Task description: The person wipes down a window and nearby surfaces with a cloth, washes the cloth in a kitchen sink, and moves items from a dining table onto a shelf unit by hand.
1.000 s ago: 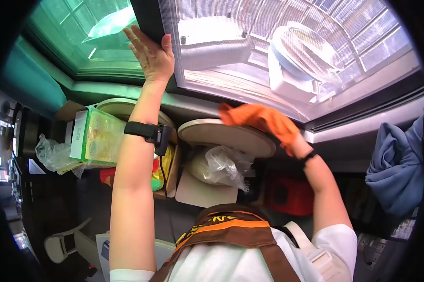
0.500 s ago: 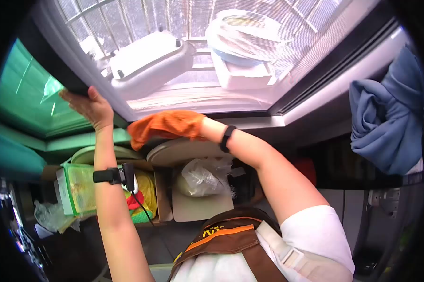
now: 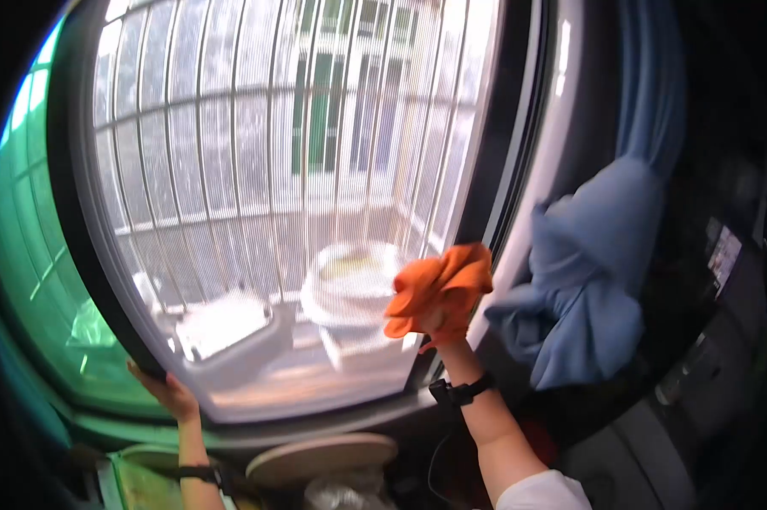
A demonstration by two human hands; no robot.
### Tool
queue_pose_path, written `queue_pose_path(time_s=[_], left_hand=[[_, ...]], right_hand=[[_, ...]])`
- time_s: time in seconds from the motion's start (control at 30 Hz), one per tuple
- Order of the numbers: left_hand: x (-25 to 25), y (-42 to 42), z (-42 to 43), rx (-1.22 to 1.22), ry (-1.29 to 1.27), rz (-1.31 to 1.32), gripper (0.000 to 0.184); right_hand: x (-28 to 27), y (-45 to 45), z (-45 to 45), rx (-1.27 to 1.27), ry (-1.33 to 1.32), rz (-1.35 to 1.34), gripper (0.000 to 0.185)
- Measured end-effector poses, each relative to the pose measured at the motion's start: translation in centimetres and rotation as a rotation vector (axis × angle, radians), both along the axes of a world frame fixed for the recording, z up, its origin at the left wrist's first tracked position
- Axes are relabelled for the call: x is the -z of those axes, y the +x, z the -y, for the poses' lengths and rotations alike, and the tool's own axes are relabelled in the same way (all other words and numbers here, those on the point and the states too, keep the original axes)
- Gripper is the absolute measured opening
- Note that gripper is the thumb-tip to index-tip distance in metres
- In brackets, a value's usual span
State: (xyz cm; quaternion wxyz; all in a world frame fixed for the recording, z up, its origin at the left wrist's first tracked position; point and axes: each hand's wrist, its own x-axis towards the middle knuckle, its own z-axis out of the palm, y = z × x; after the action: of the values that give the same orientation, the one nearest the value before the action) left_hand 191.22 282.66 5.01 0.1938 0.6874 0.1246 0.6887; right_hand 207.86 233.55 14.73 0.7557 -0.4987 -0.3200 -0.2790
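Note:
My left hand (image 3: 169,393) rests against the lower part of the dark window frame (image 3: 84,255), its fingers stretched out and apart from one another. My right hand (image 3: 441,321) is raised near the right side of the screened window (image 3: 273,195), with an orange cloth (image 3: 443,285) bunched over it. The cloth hides most of the fingers, and its far edge lies close to the right frame. Both wrists wear black bands.
A knotted blue curtain (image 3: 588,280) hangs at the right. Beyond the screen are metal bars, a round basin (image 3: 349,285) and a pale upturned tub (image 3: 222,327). Below the sill stand a round board (image 3: 320,457), a clear plastic bag (image 3: 345,493) and a green-edged box (image 3: 137,480).
The view has tilted up and toward the window. My right hand has carried the orange cloth from the bottom sill up to the right side. My left hand stays at the frame.

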Motion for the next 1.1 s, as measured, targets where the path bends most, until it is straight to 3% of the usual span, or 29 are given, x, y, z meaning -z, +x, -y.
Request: queue_pose_path(time_s=[0.03, 0.1, 0.17, 0.23, 0.27, 0.3, 0.43, 0.47, 0.53, 0.67, 0.8, 0.93, 1.0, 1.03, 1.1], left_hand=[[-0.1, 0.2, 0.2, -0.015, 0.013, 0.009, 0.079], [-0.8, -0.5, 0.4, -0.031, 0.023, -0.004, 0.077], [-0.9, -0.6, 0.6, -0.049, 0.026, -0.004, 0.074], [-0.5, -0.6, 0.4, -0.074, 0.024, -0.005, 0.074], [-0.3, -0.6, 0.1, -0.089, 0.029, -0.041, 0.074], [-0.4, -0.8, 0.2, -0.086, 0.018, -0.057, 0.074], [-0.6, -0.9, 0.1, -0.08, 0.021, -0.053, 0.073], [-0.4, -1.0, 0.0, -0.084, 0.024, -0.066, 0.072], [-0.7, -1.4, 0.2, -0.076, 0.031, -0.084, 0.073], [-0.6, -1.3, 0.2, -0.077, 0.034, -0.083, 0.075], [-0.9, -1.6, 0.3, -0.094, 0.024, -0.094, 0.075], [-0.6, -1.6, 0.2, -0.095, 0.04, -0.106, 0.074], [-0.5, -1.6, 0.4, -0.1, 0.015, -0.128, 0.073], [-0.5, -1.4, 0.4, -0.09, 0.035, -0.102, 0.073], [0.0, -1.3, 0.2, -0.092, 0.019, -0.111, 0.077]], right_hand=[[-3.9, 2.0, 0.7, 0.322, -0.225, 0.11, 0.036], [-14.2, 1.5, 0.3, 1.223, -0.496, 0.424, 0.035], [-30.0, -5.2, -1.5, 1.646, -0.582, 0.867, 0.037], [-39.8, -7.4, -2.7, 1.48, -0.576, 0.866, 0.036], [-42.9, -7.3, -4.0, 1.462, -0.499, 0.659, 0.033], [-46.4, -6.5, -5.9, 1.446, -0.471, 0.696, 0.033], [-56.6, -1.3, -14.0, 1.626, 0.021, 0.422, 0.061], [-57.1, -2.6, -16.0, 1.656, -0.351, 0.368, 0.066], [-56.9, -4.0, -21.2, 1.494, -0.544, 0.456, 0.053], [-54.9, -6.2, -32.8, 0.897, -0.662, 0.729, 0.035], [-55.2, -9.7, -38.9, 0.51, -0.538, 0.883, 0.029], [-58.6, -12.2, -38.1, 0.119, -0.293, 0.93, 0.025], [-61.0, -12.7, -36.0, -0.69, -0.072, 0.817, 0.026], [-61.9, -12.3, -34.0, -0.91, -0.005, 0.808, 0.026], [-58.4, -13.0, -26.0, 0.936, -0.292, 1.135, 0.03]])
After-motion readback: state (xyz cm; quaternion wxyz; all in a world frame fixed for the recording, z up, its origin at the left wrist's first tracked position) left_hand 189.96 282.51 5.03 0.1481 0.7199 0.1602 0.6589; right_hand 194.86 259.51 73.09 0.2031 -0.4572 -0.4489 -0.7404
